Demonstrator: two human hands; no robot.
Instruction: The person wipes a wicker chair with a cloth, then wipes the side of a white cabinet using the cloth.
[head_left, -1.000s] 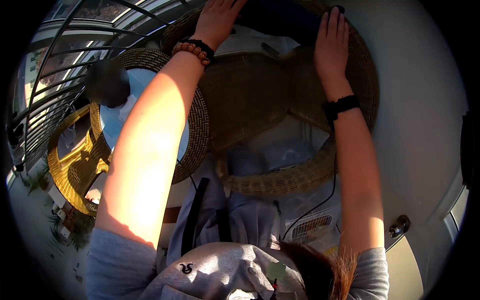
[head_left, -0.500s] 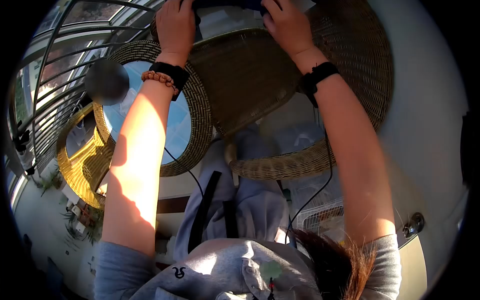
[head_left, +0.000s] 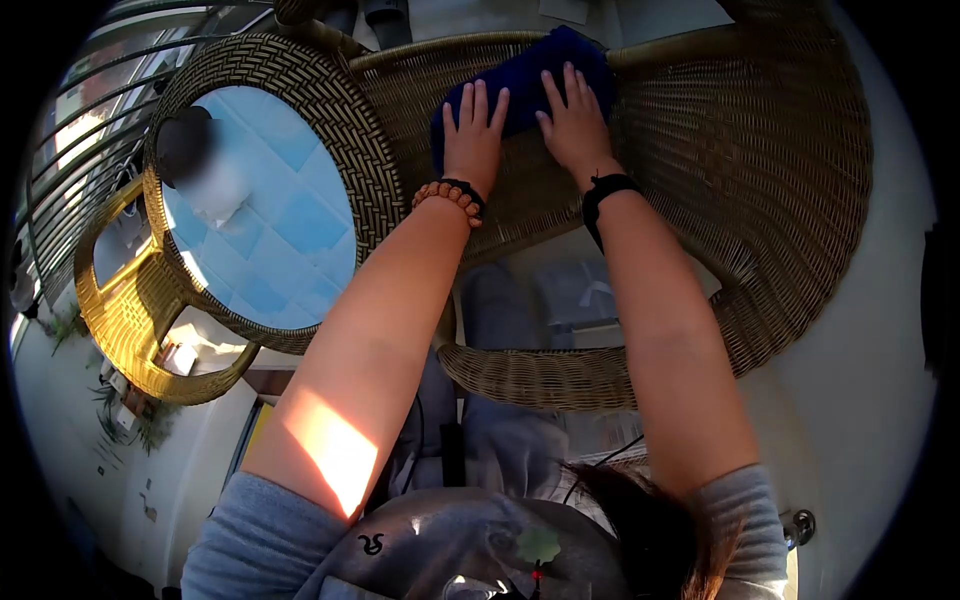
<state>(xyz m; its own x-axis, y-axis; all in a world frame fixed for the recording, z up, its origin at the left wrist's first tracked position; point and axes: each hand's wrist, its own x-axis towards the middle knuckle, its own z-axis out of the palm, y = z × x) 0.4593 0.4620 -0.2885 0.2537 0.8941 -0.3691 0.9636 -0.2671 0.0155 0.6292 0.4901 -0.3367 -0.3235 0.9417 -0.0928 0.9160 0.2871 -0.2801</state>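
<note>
Far on a wicker chair (head_left: 740, 170), right of a round table (head_left: 290, 150), dark blue fabric (head_left: 521, 97) is touched by the left hand (head_left: 474, 140) and right hand (head_left: 577, 125) (both palm-down).

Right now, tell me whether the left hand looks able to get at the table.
Probably yes: the left hand lies on the blue cloth with its fingers spread, and the table stands to its left, with nothing seen rising between them.
</note>
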